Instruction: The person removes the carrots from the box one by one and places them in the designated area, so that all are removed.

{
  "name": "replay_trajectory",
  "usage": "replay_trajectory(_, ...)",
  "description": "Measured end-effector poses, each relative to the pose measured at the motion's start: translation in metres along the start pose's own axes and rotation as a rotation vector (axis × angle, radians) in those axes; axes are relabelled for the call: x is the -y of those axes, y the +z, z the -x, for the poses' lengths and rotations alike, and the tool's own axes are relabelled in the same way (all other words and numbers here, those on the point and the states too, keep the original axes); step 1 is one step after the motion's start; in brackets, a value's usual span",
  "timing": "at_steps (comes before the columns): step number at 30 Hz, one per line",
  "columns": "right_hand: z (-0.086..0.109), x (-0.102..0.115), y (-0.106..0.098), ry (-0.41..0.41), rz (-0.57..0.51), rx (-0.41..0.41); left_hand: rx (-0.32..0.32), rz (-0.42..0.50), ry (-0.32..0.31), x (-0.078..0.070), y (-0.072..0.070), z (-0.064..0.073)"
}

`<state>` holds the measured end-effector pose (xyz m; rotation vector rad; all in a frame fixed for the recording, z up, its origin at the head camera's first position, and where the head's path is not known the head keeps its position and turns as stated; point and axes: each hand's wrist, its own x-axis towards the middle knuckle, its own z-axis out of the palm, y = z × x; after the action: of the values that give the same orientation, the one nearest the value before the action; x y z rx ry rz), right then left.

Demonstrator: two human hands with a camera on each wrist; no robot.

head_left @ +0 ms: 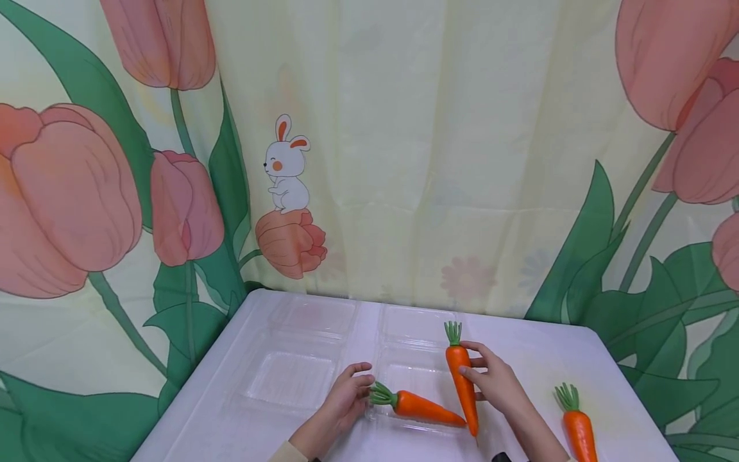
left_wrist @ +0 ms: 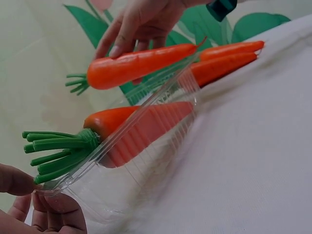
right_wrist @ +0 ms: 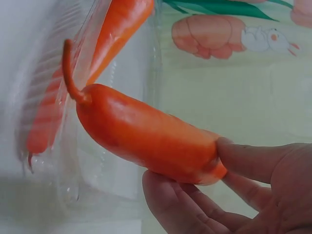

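Note:
My right hand (head_left: 498, 380) holds an orange toy carrot (head_left: 458, 367) with a green top, its thumb and fingers about the thick end. This carrot hangs tip-down over a clear plastic container (left_wrist: 130, 187). Inside the container lies another carrot (head_left: 426, 407), its green top toward my left hand (head_left: 345, 399). In the left wrist view, the left thumb and fingers pinch the container's rim beside those greens (left_wrist: 66, 146). The right wrist view shows the held carrot's thin curled tip (right_wrist: 68, 70) near the container wall.
A second clear container (head_left: 288, 378) stands open on the left of the white-covered table (head_left: 196, 423). Another carrot (head_left: 580, 434) lies at the front right; the left wrist view shows two carrots (left_wrist: 231, 50) there. A tulip-and-rabbit curtain (head_left: 392, 160) hangs behind the table.

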<state>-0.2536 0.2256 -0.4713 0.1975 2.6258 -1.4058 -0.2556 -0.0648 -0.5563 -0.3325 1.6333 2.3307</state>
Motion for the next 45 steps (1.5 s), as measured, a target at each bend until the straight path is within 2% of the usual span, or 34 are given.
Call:
replay_trajectory(6,0.002,-0.008,-0.009,0.029,-0.007,-0.001,0.006,0.018,-0.001,0.000,-0.002,-0.001)
replay_trajectory(15,0.010,-0.028,-0.028,0.082,0.047,0.005,0.024,0.016,0.003,0.000,-0.003,0.001)
replay_trajectory(22,0.011,-0.049,-0.046,0.123,0.057,0.003,0.023,0.010,-0.004,0.000,-0.002,0.002)
replay_trajectory(33,0.007,-0.082,-0.059,0.172,0.067,0.008,0.033,0.018,0.013,0.002,-0.004,0.001)
replay_trajectory(41,0.010,-0.094,-0.071,0.242,0.029,0.009,0.034,0.029,0.012,0.003,-0.004,0.001)
replay_trajectory(45,0.013,-0.098,-0.079,0.236,0.057,0.005,0.035,0.026,0.008,0.003,-0.004,0.000)
